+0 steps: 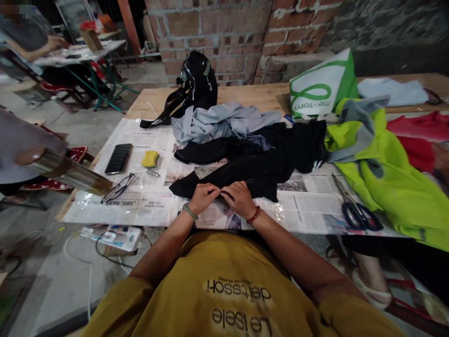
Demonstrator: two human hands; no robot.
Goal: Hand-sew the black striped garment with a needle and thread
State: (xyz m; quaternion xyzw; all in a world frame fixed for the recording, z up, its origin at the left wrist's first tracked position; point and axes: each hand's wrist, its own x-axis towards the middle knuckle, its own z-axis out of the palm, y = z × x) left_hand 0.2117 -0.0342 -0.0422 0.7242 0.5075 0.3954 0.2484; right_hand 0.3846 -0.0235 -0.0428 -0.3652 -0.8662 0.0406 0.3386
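Note:
A black garment (pixel 242 168) lies spread across the newspaper-covered table (pixel 147 206) in front of me. At its near edge my left hand (pixel 203 198) is closed, thumb and fingers pinching the cloth. My right hand (pixel 240 199) is also closed, its fingertips meeting those of the left; whatever sits in that pinch is too small to see. Just above the right knuckles a thin pale loop, perhaps thread, shows against the black cloth. Behind the garment is a crumpled grey cloth (pixel 224 122).
On the left are a black phone-like case (pixel 118 159), a yellow sponge (pixel 150 159), glasses (pixel 118 188) and a tilted bottle (pixel 77 175). Scissors (pixel 358 213) and a lime-green garment (pixel 382 164) lie right. Behind are a black backpack (pixel 201 82) and a green-white bag (pixel 321 89). Other people sit nearby.

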